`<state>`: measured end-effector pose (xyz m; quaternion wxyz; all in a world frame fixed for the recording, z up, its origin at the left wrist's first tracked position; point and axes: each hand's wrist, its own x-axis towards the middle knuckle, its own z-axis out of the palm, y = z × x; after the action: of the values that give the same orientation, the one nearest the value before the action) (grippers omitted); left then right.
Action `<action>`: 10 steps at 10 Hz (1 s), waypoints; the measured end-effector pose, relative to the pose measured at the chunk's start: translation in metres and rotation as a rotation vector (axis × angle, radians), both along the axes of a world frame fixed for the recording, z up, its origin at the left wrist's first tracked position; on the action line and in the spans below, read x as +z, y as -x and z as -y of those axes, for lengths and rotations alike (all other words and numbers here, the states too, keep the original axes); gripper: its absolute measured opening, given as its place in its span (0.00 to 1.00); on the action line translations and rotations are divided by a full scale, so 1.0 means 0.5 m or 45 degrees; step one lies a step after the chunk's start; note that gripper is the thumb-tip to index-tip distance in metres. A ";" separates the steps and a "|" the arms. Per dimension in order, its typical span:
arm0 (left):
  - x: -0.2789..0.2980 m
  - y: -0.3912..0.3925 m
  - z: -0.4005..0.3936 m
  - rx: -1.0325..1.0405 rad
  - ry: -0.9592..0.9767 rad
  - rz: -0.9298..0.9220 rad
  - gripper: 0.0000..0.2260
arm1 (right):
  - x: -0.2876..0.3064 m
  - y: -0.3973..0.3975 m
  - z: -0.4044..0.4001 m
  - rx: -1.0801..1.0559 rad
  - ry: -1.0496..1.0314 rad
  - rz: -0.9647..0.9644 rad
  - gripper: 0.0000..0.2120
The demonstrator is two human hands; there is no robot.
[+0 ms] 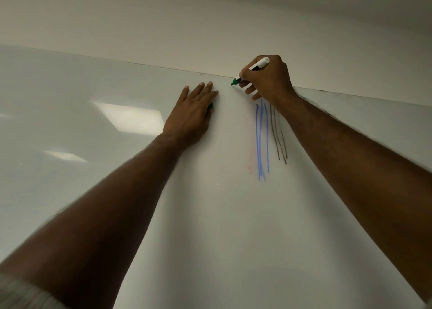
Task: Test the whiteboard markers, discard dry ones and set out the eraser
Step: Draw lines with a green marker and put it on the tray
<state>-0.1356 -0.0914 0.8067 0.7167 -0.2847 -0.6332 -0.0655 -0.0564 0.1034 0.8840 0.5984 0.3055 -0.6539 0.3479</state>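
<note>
Whiteboard (pixel 210 215): glossy, reflecting ceiling lights; blue strokes (pixel 261 142), grey strokes (pixel 279 135).
Right hand (pixel 266 77): grasping green marker (pixel 251 71), tip at whiteboard's top edge.
Left hand (pixel 191 114): fingers flat on whiteboard, over green cap (pixel 211 106).
Wall (pixel 163 28): above whiteboard.

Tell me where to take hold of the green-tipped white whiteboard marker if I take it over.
Grip the white barrel's rear end, coming from the upper right. It juts free above the right hand, while fingers cover the middle and the green tip meets the whiteboard.

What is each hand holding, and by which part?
The right hand grips a white green-tipped marker around its barrel. The left hand lies flat on the whiteboard, covering a small green cap.
</note>
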 end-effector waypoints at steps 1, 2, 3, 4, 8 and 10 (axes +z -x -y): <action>0.001 0.001 -0.002 0.003 0.001 0.004 0.21 | -0.017 0.005 0.003 0.004 -0.009 -0.036 0.07; 0.002 0.000 -0.002 0.003 -0.004 0.005 0.21 | -0.043 0.006 0.000 0.016 -0.047 -0.066 0.09; 0.002 0.000 -0.002 0.002 -0.011 0.015 0.21 | -0.078 0.007 -0.005 0.036 -0.054 -0.067 0.09; 0.000 -0.001 -0.004 -0.002 -0.017 0.017 0.21 | -0.124 0.011 -0.012 0.084 -0.076 -0.093 0.09; -0.007 -0.005 -0.005 -0.016 -0.025 0.007 0.21 | -0.260 0.027 -0.036 0.200 -0.170 -0.113 0.06; -0.007 0.000 -0.006 -0.032 -0.019 -0.030 0.20 | -0.103 -0.001 -0.045 0.110 0.132 -0.179 0.03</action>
<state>-0.1357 -0.0887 0.8034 0.7254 -0.2882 -0.6204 -0.0759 -0.0556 0.1261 0.8324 0.6422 0.3256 -0.5779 0.3843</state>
